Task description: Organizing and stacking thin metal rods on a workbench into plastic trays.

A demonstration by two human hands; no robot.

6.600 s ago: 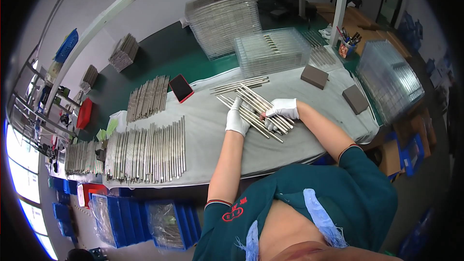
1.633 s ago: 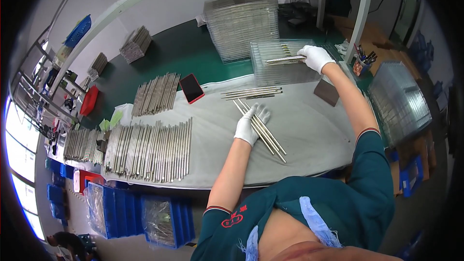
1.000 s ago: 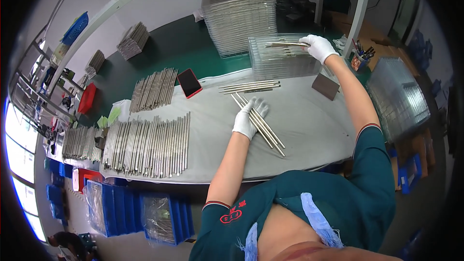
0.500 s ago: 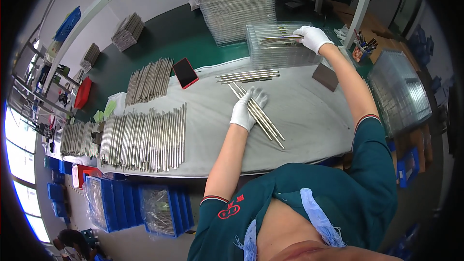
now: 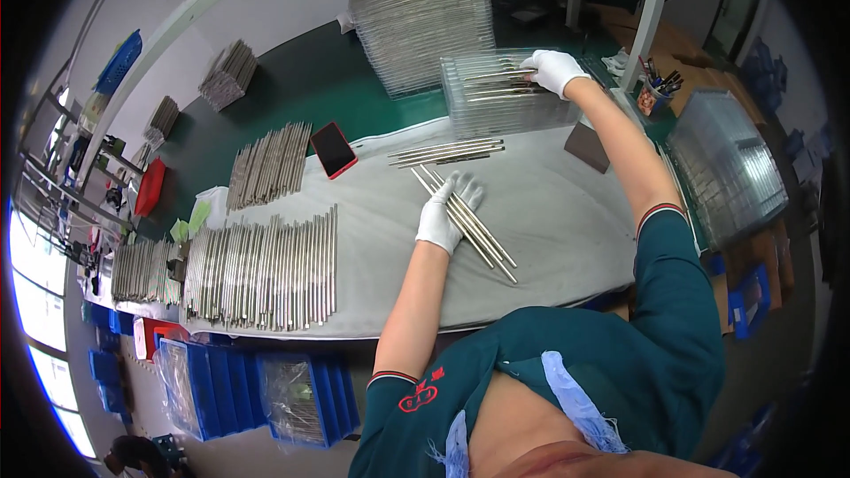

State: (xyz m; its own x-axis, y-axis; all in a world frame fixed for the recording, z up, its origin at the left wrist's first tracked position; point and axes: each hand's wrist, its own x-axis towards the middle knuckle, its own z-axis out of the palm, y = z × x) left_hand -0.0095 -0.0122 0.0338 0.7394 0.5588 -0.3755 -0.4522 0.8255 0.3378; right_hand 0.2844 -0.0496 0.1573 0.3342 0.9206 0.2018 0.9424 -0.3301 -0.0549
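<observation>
Rods (image 5: 474,228): loose diagonal bundle on grey mat (image 5: 567,212), under left hand (image 5: 447,212).
Left grip: fingers spread, pressing flat.
Right hand (image 5: 553,71): pinching rods at clear tray (image 5: 505,97).
Risk: loose rods could roll from under the palm.

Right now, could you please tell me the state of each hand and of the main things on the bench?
left hand: gloved, resting flat on the loose metal rods
right hand: gloved, laying rods in the clear tray
loose metal rods: lying slantwise on the grey cloth
clear tray: partly filled
tray stack: piled high
rod row: side by side
red phone: lying flat, screen dark
</observation>
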